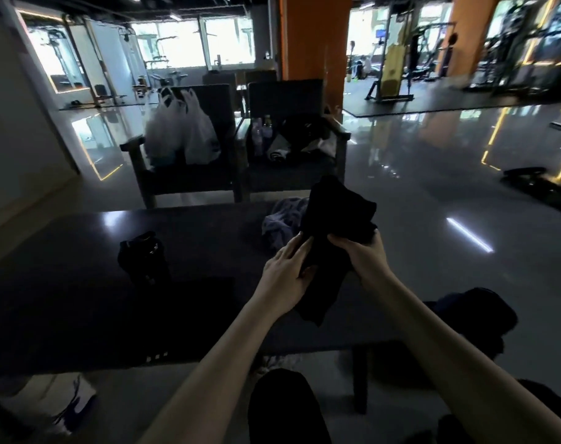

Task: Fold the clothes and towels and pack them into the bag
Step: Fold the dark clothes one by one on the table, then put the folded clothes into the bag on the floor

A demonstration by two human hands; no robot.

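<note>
A black garment (333,225) hangs in the air above the dark table (80,251), bunched and partly folded. My left hand (285,277) grips its lower left part, fingers curled round the cloth. My right hand (365,257) pinches it from the right side. Behind the garment a crumpled grey-blue towel (282,219) lies on the table. A dark bag (474,312) sits at the table's right end, below my right forearm. Flat dark cloth (183,312) lies on the table to the left of my left arm.
A small black bundle (143,254) stands on the table's left part. Beyond the table are two dark armchairs (205,177): one holds white plastic bags (179,129), the other bottles and clothes (292,136). A white bag (58,402) lies on the floor at lower left.
</note>
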